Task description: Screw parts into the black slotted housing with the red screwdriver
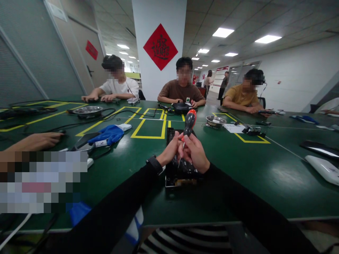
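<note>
A screwdriver [190, 122] with a black and red handle leans in front of me, its handle pointing up and away and its thin shaft slanting down. My right hand [197, 151] is closed around it near the handle's lower end. Fingers of my left hand [171, 150] are curled against the screwdriver from the other side, by the red collar; part of their grip is hidden. Beneath both hands lies an opened black rectangular device [171, 181] on the green table. Whether the tip touches a screw is too small to tell.
Blue gloves [112, 134] lie at left, near a co-worker's hand [46, 141]. Metal bowls [88, 111] [215, 121] stand farther back. Black small parts [254, 131] and a white device [323, 169] are at right. Several people sit across the green table [254, 180].
</note>
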Tool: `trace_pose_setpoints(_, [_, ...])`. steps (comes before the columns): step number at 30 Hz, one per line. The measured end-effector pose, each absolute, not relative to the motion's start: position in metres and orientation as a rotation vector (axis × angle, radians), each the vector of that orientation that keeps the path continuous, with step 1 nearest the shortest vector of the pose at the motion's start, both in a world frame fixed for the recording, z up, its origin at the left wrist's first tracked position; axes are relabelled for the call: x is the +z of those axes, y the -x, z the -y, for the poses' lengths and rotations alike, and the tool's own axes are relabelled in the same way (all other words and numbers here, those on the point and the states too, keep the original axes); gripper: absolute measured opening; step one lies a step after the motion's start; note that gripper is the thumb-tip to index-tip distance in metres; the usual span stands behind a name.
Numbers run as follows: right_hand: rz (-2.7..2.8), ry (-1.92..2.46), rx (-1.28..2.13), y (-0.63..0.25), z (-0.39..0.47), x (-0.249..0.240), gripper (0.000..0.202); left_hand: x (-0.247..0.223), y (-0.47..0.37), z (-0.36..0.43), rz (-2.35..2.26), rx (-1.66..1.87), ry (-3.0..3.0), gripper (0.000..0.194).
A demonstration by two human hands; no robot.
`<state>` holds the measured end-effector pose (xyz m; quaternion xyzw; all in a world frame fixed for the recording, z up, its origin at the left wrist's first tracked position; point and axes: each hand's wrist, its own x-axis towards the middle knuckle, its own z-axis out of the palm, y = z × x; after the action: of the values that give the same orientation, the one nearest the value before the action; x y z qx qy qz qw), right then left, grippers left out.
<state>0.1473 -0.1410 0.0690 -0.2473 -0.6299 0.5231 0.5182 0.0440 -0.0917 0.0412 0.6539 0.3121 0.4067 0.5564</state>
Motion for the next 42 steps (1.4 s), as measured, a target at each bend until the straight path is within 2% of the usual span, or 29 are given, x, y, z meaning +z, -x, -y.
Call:
trace_pose_setpoints(10, [1.446,0.505,1.461,-0.159,0.140,0.059,0.030,0.041,-0.050,0.109,-0.879,0.847,-1.389,0.087])
trace_pose_setpoints(15, [1.380,0.417,1.628,-0.168,0.137,0.056,0.034,0.037,-0.051,0.107,-0.853,0.785,-1.384,0.078])
trace_pose_setpoints(22, [1.429,0.460,1.534,-0.169,0.142,0.064,0.026,0.052,-0.055,0.109,-0.503,1.089,-1.342,0.068])
trace_pose_setpoints(35, [1.453,0.374,1.600,-0.168,0.138,0.058,0.026,0.065,-0.051,0.122,-0.171,0.934,-1.023,0.041])
trace_pose_setpoints(42, [1.422,0.293,1.715,-0.169,0.137,0.062,0.023,0.072,-0.049,0.123,-0.148,0.871,-0.886,0.042])
